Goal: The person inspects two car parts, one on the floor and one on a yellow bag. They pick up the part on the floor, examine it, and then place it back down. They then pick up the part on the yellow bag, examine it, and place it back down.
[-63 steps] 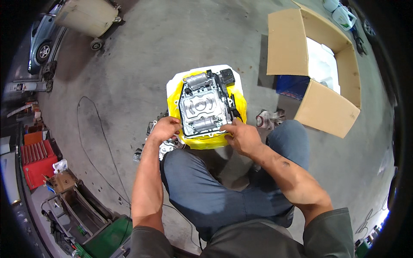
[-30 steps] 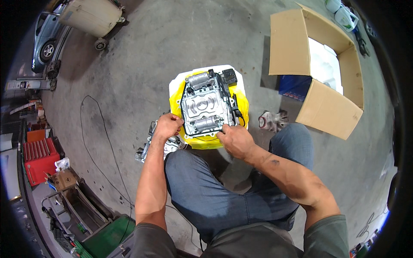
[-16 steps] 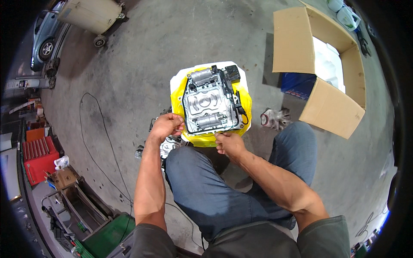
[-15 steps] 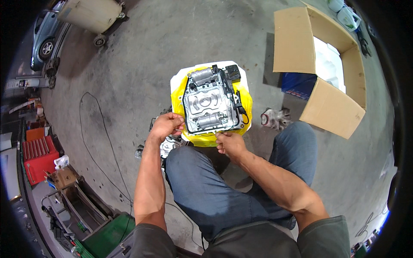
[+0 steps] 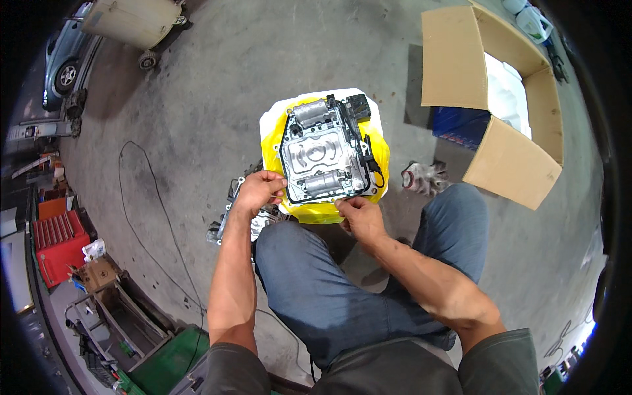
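Observation:
A silver transmission valve body point(image 5: 317, 153) with black electrical parts lies flat before me on yellow plastic point(image 5: 315, 214) over a white base point(image 5: 271, 124). A thin black gasket point(image 5: 283, 158) follows its outer edge. My left hand point(image 5: 261, 189) pinches at the gasket by the near left corner, fingertips pressed together. At the near edge, right of middle, my right hand point(image 5: 359, 217) has thumb and forefinger closed on the same edge. The fingers partly hide what lies between them. A similar metal unit point(image 5: 261, 225) sits lower left, partly behind my left forearm and knee.
A cardboard box point(image 5: 454, 62) with white foam point(image 5: 505, 92) stands open at the right, a blue box point(image 5: 457, 125) beside it. Crumpled gloves point(image 5: 428, 179) lie near my right knee. A black cable point(image 5: 155, 181) loops over the left floor, near a red toolbox point(image 5: 62, 247).
My right hand has shifted slightly right along the near edge. The left hand has moved slightly right at the corner, still pinching. The valve body has barely moved.

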`<move>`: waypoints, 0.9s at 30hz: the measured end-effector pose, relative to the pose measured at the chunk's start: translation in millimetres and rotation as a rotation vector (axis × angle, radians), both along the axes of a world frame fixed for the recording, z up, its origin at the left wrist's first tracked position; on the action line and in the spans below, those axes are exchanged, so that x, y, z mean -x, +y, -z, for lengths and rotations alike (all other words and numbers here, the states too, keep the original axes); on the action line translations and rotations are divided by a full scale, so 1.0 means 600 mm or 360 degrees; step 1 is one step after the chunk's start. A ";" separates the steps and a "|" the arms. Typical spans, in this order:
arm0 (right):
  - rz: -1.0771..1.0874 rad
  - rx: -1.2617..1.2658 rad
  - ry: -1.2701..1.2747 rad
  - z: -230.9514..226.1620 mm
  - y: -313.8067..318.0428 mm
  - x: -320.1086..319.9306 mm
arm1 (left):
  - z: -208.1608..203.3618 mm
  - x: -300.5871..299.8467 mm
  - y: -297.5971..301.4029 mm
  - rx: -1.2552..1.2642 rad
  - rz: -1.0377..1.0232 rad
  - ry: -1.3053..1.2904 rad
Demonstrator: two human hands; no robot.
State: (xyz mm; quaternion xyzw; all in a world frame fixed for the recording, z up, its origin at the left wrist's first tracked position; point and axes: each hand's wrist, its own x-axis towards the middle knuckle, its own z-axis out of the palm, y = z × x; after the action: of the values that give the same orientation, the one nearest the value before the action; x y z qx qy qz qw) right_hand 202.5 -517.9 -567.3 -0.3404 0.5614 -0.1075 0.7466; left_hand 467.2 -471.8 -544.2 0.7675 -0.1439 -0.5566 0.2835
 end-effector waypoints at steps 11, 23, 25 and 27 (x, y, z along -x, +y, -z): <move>0.0084 0.0144 -0.0062 -0.016 -0.016 -0.006 | 0.024 -0.001 0.035 0.0193 -0.0002 0.0120; -0.0058 0.0458 0.0118 0.023 -0.011 0.000 | 0.019 0.003 0.039 0.0297 0.0093 0.0196; -0.0080 0.0444 0.0144 0.013 -0.011 -0.005 | 0.029 -0.002 0.048 0.0398 0.0216 0.0157; -0.0071 0.0434 0.0150 0.010 -0.011 -0.005 | 0.036 -0.005 0.050 0.0345 0.0289 0.0058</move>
State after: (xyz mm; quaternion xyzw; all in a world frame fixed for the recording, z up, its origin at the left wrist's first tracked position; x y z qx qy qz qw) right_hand 205.8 -524.3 -573.1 -0.4556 0.5683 -0.1500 0.6685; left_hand 470.1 -441.7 -565.6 0.7059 -0.2669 -0.5751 0.3159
